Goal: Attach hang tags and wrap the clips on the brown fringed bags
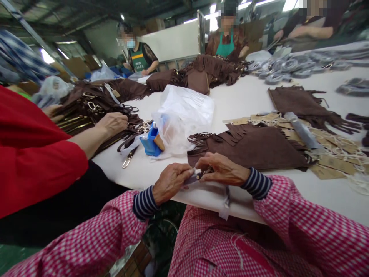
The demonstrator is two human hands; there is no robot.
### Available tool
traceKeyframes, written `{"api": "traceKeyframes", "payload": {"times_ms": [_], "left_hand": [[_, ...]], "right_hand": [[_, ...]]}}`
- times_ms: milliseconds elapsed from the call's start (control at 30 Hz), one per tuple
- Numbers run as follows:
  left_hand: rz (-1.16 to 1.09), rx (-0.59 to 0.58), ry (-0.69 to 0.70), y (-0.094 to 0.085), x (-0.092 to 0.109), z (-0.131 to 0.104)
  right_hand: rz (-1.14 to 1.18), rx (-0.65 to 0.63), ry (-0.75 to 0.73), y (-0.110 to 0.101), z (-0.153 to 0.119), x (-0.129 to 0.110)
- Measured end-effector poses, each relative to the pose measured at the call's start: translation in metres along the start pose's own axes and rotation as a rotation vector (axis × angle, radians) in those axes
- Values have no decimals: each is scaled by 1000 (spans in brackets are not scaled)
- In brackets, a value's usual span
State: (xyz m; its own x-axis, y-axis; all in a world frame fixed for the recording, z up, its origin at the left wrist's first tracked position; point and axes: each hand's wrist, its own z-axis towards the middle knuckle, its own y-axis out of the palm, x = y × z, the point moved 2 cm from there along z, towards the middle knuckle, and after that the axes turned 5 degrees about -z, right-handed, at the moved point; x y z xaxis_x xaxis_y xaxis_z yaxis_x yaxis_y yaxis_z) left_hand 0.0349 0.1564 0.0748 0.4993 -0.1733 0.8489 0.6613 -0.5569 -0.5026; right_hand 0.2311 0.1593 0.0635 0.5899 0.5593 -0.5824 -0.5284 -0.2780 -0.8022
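At the table's near edge, my left hand (173,181) pinches a strap (192,179) that looks wrapped in clear plastic. My right hand (223,169) has its fingers closed on the strap's other end, by a small metal fitting (199,176). More of the wrapped strap (226,200) hangs over the table edge below my right hand. Just beyond my hands lies a brown fringed bag (256,148), flat on the table. What sits under my right fingertips is partly hidden.
A blue tape dispenser (152,141) and clear plastic bags (187,111) stand ahead. Paper tags with white strings (336,163) lie right. At left, a red-sleeved person's hand (112,124) rests by piled brown bags (95,104). Wrapped straps (296,67) lie far right; several people stand across the table.
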Motion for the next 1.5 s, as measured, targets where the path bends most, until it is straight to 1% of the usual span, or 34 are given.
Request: {"api": "traceKeyframes", "payload": {"times_ms": [67, 133, 233, 367, 433, 533, 633, 700, 800, 867, 933, 1067, 1133, 1200, 1300, 1367, 1433, 1500], "left_hand": [[-34, -2, -11, 1, -4, 3], [-22, -25, 7, 1, -5, 3], [35, -137, 60, -6, 2, -2], [103, -296, 79, -24, 10, -13], [82, -350, 56, -29, 8, -19], [-35, -392, -30, -27, -2, -23], [-130, -355, -68, -20, -13, -22], [-206, -334, -111, -16, -19, -19], [-327, -335, -197, -12, -21, -14], [-360, -325, -227, -9, -19, -9], [-372, -322, -259, -6, -16, -3], [-396, -359, -323, 0, -9, 7], [-411, -383, -341, 2, -7, 10], [-438, -384, -370, 3, -7, 13], [-494, -342, -401, 3, -9, 16], [-522, -324, -386, 4, -10, 19], [-533, -301, -379, 5, -11, 21], [-513, -239, -378, 5, -12, 23]], "right_hand": [[-84, 13, -26, -5, -6, 4], [-88, 9, -60, -6, -9, 7], [5, 6, -85, -4, -8, 11], [135, 31, -93, -2, -4, 14], [162, 42, -84, -2, -2, 14], [166, 50, -62, -3, -2, 14], [116, 61, -60, -5, -7, 14], [9, 88, -58, -8, -12, 15], [-124, 142, 12, -10, -19, 21], [-99, 159, 54, -9, -20, 25], [-24, 171, 57, -6, -19, 27], [97, 212, 55, -1, -17, 31], [99, 227, 56, 0, -18, 31], [73, 241, 57, 3, -19, 31], [13, 251, 82, 6, -20, 28], [-41, 253, 107, 7, -22, 22], [-113, 279, 91, 7, -27, 12], [-201, 338, 37, 8, -32, -2]]}}
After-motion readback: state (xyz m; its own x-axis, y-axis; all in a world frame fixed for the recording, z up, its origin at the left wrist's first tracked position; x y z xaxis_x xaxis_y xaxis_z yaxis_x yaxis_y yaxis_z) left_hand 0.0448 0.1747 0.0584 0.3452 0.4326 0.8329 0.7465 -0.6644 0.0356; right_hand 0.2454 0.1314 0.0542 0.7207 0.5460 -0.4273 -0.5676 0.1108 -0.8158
